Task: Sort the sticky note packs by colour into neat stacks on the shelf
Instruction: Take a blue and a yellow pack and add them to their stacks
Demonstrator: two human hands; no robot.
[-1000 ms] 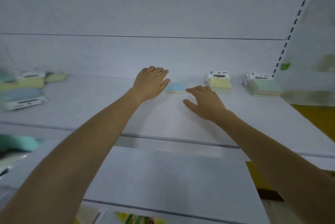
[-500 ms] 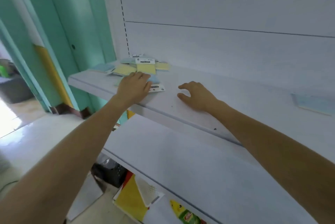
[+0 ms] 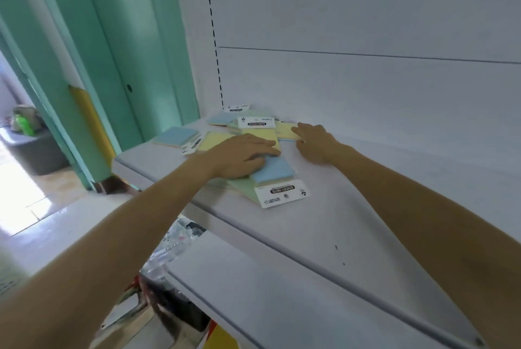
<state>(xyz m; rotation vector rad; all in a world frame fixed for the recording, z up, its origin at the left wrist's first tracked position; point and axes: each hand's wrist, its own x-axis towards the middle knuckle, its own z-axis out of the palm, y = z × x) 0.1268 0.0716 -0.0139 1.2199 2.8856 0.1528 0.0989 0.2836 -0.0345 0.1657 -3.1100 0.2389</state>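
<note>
A loose pile of sticky note packs lies at the left end of the white shelf [image 3: 338,221]. My left hand [image 3: 239,155] rests flat, fingers straight, on a blue pack [image 3: 275,169] that lies over a green pack [image 3: 244,186] with a white header card [image 3: 282,193]. My right hand [image 3: 314,141] lies beside the pile, its fingertips touching a yellow pack [image 3: 284,130]. Another yellow pack [image 3: 260,134] with a white header lies between my hands. A separate blue pack [image 3: 176,136] sits near the shelf's left edge.
The shelf's back panel [image 3: 366,80] rises right behind the pile. A lower white shelf [image 3: 282,292] juts out beneath. Left of the shelving stands a teal door frame [image 3: 112,66], with a grey bin [image 3: 36,151] on the floor beyond.
The view has swung left to the pile. My left hand moved onto the blue pack, and my right hand slid over from the bare shelf to the yellow pack.
</note>
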